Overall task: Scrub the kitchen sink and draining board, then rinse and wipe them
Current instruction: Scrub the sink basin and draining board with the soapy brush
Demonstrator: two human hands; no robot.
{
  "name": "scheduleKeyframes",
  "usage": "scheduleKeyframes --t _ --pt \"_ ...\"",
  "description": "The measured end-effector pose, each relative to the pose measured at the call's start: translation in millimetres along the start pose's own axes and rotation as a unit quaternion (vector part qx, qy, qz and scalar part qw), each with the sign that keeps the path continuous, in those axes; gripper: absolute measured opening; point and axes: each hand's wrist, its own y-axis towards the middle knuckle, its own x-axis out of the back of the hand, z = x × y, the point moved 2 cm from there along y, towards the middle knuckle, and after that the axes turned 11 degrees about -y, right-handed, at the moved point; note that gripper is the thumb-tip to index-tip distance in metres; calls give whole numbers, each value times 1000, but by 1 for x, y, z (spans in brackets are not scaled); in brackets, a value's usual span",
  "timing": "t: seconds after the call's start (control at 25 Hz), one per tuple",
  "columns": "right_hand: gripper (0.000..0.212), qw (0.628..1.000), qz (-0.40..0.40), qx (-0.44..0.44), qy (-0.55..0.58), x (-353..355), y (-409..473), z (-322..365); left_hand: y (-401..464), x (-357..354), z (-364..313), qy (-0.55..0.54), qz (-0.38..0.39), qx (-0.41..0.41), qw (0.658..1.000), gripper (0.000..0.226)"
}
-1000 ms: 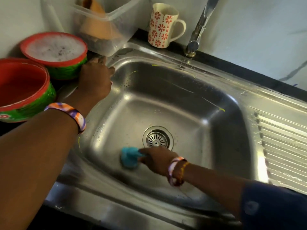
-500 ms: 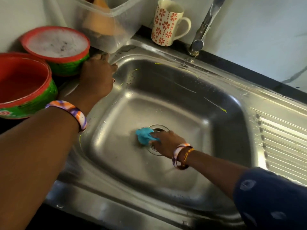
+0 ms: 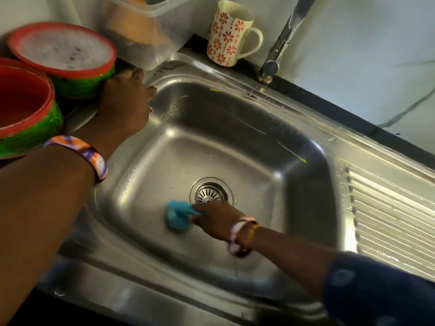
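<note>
The steel sink (image 3: 235,137) fills the middle of the view, its round drain (image 3: 211,193) in the basin floor. My right hand (image 3: 215,220) grips a blue scrubbing sponge (image 3: 177,215) and presses it on the basin floor just left of and below the drain. My left hand (image 3: 124,109) rests on the sink's left rim near the back corner, its fingers bent over the edge. The ribbed draining board (image 3: 390,217) lies to the right of the basin. Water drops and thin yellow streaks mark the basin walls.
Two red-and-green bowls stand left of the sink: a near one (image 3: 26,114) and a far one (image 3: 66,57) holding foam. A clear plastic container (image 3: 146,27) and a patterned mug (image 3: 228,36) stand behind the sink. The tap (image 3: 282,41) rises at the back.
My right hand slid the sponge from the drain's left edge back toward me, down the basin floor. The drain is uncovered again. My left hand stayed on the rim.
</note>
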Motion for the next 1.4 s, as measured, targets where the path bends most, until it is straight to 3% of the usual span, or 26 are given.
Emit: scheduleKeyframes --t 0.08,0.12,0.24,0.32,0.4,0.48,0.52,0.6,0.68,0.76,0.84,0.96,1.0,1.08,1.12,1.24,1.28,1.4 --pt "36 994 -103 -21 -8 16 39 1 0 -2 1 11 11 -11 1000 47" --pt "35 992 -113 -57 10 29 56 -14 0 -1 1 18 25 -17 999 48" --pt "35 975 -83 -207 -22 51 41 -85 2 3 1 44 33 -30 998 50" --pt "29 974 -15 -227 10 47 -3 -104 2 4 0 54 40 -31 997 50" --pt "20 968 90 -194 129 33 -40 -80 1 3 0 59 46 -31 997 50" --pt "25 963 153 -93 203 16 -46 -32 0 4 1 50 44 -35 997 49" --pt "29 973 137 -20 184 6 -34 -9 -1 6 0 54 44 -39 997 49" --pt "32 991 -12 119 56 1 12 19 -2 7 -1 82 50 -47 994 50" --pt "32 997 -60 49 22 34 61 6 -1 8 0 70 55 -42 995 51" --pt "34 988 -104 -117 8 71 87 -32 0 10 1 37 59 -31 997 50" --pt "37 984 -70 -164 1 75 70 -60 -1 9 4 13 61 -22 998 50" --pt "47 998 49 -3 -26 31 22 -20 -1 9 3 4 58 -25 998 49" --pt "50 997 54 43 -32 14 12 -5 -1 9 2 5 56 -28 998 49" --pt "51 990 -13 111 -86 14 24 0 -1 9 2 -6 49 -28 998 49" --pt "50 986 -40 105 -123 27 44 -7 -1 8 3 -16 44 -27 999 48" --pt "43 981 -130 -95 -109 78 103 -42 0 6 4 -13 36 -27 999 50" --pt "40 981 -140 -98 -91 82 103 -40 0 4 4 -9 36 -27 999 50" --pt "37 993 -24 108 -36 43 63 6 0 3 4 -32 31 -14 999 49"
